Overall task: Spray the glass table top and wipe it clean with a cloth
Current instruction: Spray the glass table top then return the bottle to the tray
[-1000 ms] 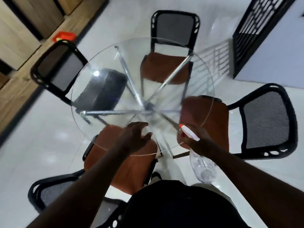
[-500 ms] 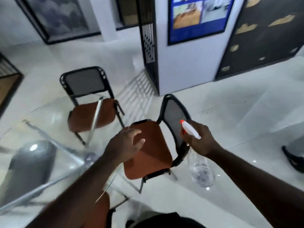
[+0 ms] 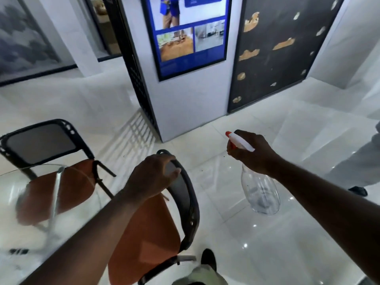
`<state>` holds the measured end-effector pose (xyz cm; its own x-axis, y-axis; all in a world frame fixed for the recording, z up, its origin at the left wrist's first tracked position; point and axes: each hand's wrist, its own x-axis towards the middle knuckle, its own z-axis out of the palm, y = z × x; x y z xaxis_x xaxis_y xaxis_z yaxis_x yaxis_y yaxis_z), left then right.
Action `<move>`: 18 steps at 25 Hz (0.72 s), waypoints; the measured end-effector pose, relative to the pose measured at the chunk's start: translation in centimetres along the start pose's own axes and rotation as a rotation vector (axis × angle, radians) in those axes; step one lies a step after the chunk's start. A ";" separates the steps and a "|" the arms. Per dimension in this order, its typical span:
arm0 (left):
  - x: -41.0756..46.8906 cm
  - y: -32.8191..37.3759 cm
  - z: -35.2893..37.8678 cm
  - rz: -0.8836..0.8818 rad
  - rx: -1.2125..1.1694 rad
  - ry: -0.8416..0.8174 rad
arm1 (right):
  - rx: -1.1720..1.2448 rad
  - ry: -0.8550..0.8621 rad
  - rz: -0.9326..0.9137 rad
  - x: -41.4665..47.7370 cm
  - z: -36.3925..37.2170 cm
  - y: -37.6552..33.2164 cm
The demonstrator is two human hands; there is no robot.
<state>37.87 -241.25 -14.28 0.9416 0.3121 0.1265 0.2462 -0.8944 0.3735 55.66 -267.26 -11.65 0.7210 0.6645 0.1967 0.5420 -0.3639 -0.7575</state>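
Right hand [image 3: 249,154]: gripping the spray bottle [image 3: 260,192], over the floor, right of the worktop.
Left hand [image 3: 152,177]: loosely open, empty, above a chair [image 3: 185,194].
Glass worktop [image 3: 30,202]: near left.
Progress: no cloth visible; wiping apparently remains.

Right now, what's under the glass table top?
Through the glass table top: an orange chair seat, a chrome table leg and white floor. Blur and glare hide the rest. No cloth visible. Right hand holds the spray bottle off to the side.

Clear glossy glass table [image 3: 12,182]; transparent plastic spray bottle [image 3: 260,192]; polished white floor tiles [image 3: 257,243]; matt black mesh chair back [image 3: 183,192], orange seat.
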 end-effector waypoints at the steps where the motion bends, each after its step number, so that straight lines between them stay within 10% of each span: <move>1: 2.2 -0.1 0.7 0.005 -0.021 -0.003 | -0.018 0.002 -0.009 1.6 -0.4 0.9; 18: 28.0 -5.4 7.1 -0.191 -0.088 0.020 | -0.045 -0.259 -0.085 27.9 -2.8 13.5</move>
<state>64.57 -229.99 -19.30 0.8746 0.4807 0.0635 0.3984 -0.7870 0.4710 84.33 -255.44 -14.69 0.5411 0.8363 0.0880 0.6186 -0.3250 -0.7153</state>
